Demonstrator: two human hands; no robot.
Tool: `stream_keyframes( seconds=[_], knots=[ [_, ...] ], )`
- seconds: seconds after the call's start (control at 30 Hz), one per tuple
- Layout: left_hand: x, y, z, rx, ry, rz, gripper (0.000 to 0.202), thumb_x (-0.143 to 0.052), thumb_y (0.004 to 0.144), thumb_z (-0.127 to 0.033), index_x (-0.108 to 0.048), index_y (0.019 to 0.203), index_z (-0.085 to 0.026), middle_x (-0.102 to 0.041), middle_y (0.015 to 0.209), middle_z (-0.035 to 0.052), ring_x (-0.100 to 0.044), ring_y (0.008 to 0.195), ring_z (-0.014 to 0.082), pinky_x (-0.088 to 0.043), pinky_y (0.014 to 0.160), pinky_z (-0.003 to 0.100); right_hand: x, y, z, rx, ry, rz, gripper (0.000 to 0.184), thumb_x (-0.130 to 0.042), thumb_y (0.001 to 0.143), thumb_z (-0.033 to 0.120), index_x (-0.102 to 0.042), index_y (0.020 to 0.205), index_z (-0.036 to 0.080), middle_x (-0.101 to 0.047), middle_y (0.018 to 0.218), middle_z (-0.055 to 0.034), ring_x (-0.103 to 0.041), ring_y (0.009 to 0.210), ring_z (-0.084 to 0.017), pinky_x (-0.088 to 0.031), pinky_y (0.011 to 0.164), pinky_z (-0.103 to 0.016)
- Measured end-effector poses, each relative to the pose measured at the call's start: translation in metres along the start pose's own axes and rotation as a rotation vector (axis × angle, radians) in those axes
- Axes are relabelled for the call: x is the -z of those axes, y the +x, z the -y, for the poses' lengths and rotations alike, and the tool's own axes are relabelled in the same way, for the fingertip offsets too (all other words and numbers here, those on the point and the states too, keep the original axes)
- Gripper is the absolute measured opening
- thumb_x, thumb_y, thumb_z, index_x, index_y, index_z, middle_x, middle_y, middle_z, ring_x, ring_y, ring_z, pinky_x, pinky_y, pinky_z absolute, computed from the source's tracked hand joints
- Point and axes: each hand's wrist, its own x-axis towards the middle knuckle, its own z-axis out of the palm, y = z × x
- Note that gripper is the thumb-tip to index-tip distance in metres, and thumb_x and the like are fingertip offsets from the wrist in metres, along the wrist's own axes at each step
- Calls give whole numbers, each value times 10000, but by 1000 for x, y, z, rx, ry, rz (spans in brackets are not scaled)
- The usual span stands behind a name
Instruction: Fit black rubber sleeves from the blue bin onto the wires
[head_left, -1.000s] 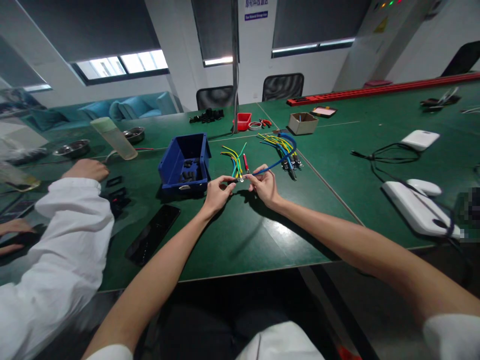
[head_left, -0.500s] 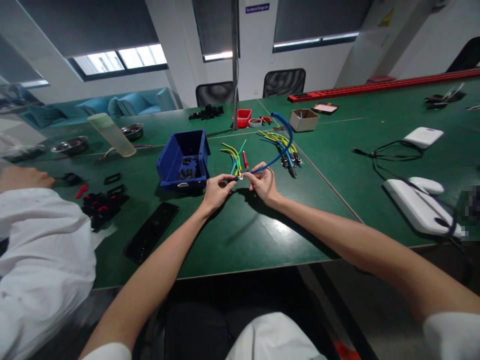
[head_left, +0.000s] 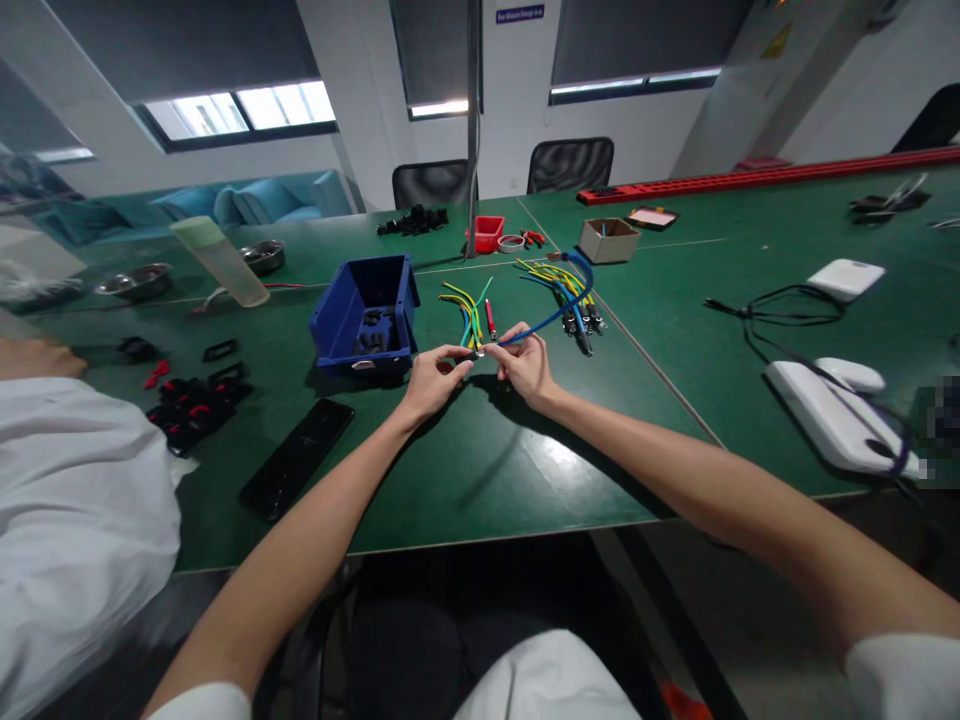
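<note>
My right hand pinches a blue cable close to its near end. Its loose part curves away to the right, over a bundle of yellow and blue wires with lugs. Opposite it, the fingers of my left hand are closed on a small black sleeve-like piece. The two hands meet at the cable's shiny metal tip; whether the black piece is around that tip I cannot tell. Just behind lie several yellow, green and blue wires and a slim red tool.
A blue bin holding small black pieces stands left of my hands. Nearer lies a black phone. A co-worker's white sleeve is at far left, beside black and red parts. White devices with a cord lie right.
The blue cable's free end has dropped from a raised arc down toward the wire bundle. My hands stay together in nearly the same place. The co-worker's arm has shifted slightly left.
</note>
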Motion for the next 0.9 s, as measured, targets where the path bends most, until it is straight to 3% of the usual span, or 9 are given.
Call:
stream_keyframes(
  seconds=[0.33,0.53,0.63,0.8,0.9],
  knots=[
    [-1,-1,2,-20,-67,18,303,-631,745,-321,-633,996,-152,-652,985,68,-570,574,82,-486,517,215,0,-1,4,-11,-26,1,443,-746,646,463,-415,817,224,-575,497,68,-467,324,-98,-292,312,-192],
    [2,-1,2,46,-161,96,326,-539,734,-211,-618,1047,-162,-652,1037,75,-588,561,74,-444,475,186,1,-1,4,-40,-21,-28,462,-756,631,471,-408,812,227,-582,509,66,-459,322,-90,-278,306,-187],
    [4,1,2,94,-239,119,368,-480,714,-179,-626,1050,-148,-667,986,76,-603,558,87,-417,447,183,2,-1,3,-57,-25,-31,467,-757,626,471,-409,821,229,-591,524,63,-458,326,-89,-287,309,-189],
    [3,2,1,119,-257,129,375,-481,729,-186,-637,1066,-129,-655,718,36,-600,541,107,-404,446,189,3,-1,1,-68,9,-31,468,-757,625,459,-410,838,228,-617,568,56,-462,332,-83,-291,312,-185],
    [3,3,2,101,-245,136,363,-504,752,-209,-633,1081,-128,-655,717,38,-596,539,109,-401,441,194,4,0,0,-52,21,-24,460,-757,626,449,-414,836,225,-600,540,65,-459,326,-83,-282,311,-179]
  ],
)
